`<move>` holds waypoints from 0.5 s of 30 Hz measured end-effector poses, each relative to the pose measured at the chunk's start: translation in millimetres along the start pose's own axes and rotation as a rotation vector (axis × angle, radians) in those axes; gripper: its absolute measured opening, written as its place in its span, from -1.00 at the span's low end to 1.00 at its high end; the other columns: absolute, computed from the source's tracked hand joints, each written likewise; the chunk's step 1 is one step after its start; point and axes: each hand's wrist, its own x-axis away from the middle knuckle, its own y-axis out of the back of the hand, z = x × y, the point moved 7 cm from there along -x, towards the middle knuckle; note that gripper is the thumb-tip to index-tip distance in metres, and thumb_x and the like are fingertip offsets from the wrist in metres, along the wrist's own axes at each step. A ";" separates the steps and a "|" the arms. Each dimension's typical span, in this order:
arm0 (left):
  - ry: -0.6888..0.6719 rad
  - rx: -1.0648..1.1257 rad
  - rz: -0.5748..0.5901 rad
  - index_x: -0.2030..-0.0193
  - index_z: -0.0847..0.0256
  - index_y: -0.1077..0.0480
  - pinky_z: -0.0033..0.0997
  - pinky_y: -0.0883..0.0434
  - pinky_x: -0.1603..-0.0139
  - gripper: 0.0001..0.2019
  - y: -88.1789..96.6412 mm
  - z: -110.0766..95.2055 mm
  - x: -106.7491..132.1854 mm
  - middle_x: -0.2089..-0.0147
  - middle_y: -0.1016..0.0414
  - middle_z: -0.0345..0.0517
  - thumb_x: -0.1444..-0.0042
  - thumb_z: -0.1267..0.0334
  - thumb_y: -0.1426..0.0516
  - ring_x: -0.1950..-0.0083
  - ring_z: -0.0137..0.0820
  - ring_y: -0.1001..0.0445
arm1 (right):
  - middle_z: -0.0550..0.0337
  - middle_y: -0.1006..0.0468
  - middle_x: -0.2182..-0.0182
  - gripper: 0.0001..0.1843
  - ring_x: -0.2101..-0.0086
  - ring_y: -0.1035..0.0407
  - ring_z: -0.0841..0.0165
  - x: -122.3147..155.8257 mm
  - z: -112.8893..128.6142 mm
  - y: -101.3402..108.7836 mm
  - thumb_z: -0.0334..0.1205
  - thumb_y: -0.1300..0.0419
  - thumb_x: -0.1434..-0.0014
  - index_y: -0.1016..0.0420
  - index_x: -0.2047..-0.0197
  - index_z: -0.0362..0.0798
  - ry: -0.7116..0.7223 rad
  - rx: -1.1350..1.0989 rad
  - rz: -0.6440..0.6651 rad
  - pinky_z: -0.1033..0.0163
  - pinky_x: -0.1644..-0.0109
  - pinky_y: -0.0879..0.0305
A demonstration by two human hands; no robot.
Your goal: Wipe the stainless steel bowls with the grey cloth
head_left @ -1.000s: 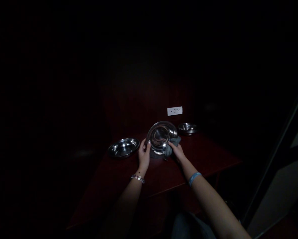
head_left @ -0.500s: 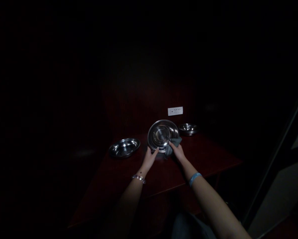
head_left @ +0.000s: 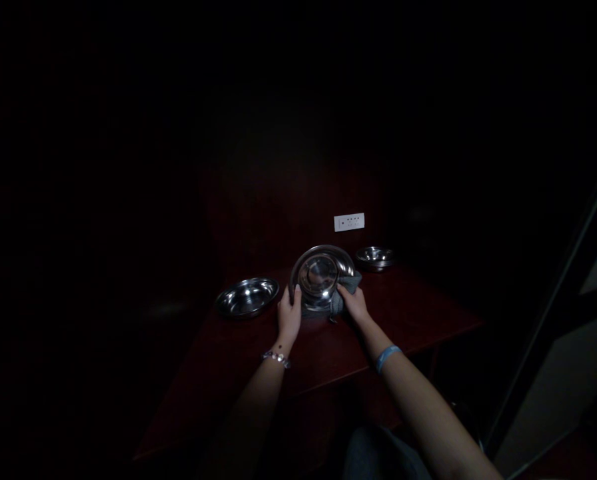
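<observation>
A shiny steel bowl is held tilted above the table, its hollow side facing me. My left hand grips its left rim, thumb on the inside and fingers behind, out of sight. At the lower right rim, my right hand is closed on a grey cloth pressed against the bowl. The cloth hangs a little below the rim. To the left, a second steel bowl rests on the table near my left hand.
The dark red table has its front edge toward me. Stacked-looking smaller steel bowls stand at the back right. A white socket panel is on the wall behind. A pale panel with a dark frame is at the far right.
My left hand has shifted up and left along the rim. The bowl has turned slightly and moved a little left, with the cloth still held against it.
</observation>
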 end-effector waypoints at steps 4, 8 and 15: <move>-0.008 0.017 -0.015 -0.16 0.18 -0.40 -0.13 -0.31 -0.27 -0.50 4.6 -9.4 0.5 -0.17 -0.49 0.05 -0.25 -0.10 -0.04 -0.20 -0.16 -0.43 | 0.07 -0.67 0.21 -0.52 0.12 -0.53 0.13 -0.4 2.6 0.0 0.10 -0.34 0.09 -0.59 0.18 -0.08 0.035 0.006 -0.002 0.09 -0.03 -0.41; 0.027 0.133 0.073 -0.27 0.11 -0.30 -0.17 -0.26 -0.33 -0.47 -4.9 -10.9 2.3 -0.27 -0.40 0.00 -0.23 -0.07 -0.09 -0.30 -0.20 -0.35 | 0.08 -0.67 0.20 -0.53 0.10 -0.53 0.11 -2.6 -2.7 9.4 0.09 -0.34 0.10 -0.60 0.19 -0.06 0.010 0.043 -0.068 0.08 -0.03 -0.41; 0.078 0.135 0.324 -0.44 0.05 0.07 0.00 -0.21 -0.34 -0.13 -34.7 6.7 11.9 -0.36 -0.27 0.16 -0.07 0.08 -0.27 -0.33 -0.14 -0.32 | 0.13 -0.68 0.21 -0.61 0.10 -0.54 0.14 -3.9 -17.5 27.8 0.07 -0.34 0.13 -0.59 0.26 0.02 -0.109 0.064 -0.225 0.09 -0.06 -0.40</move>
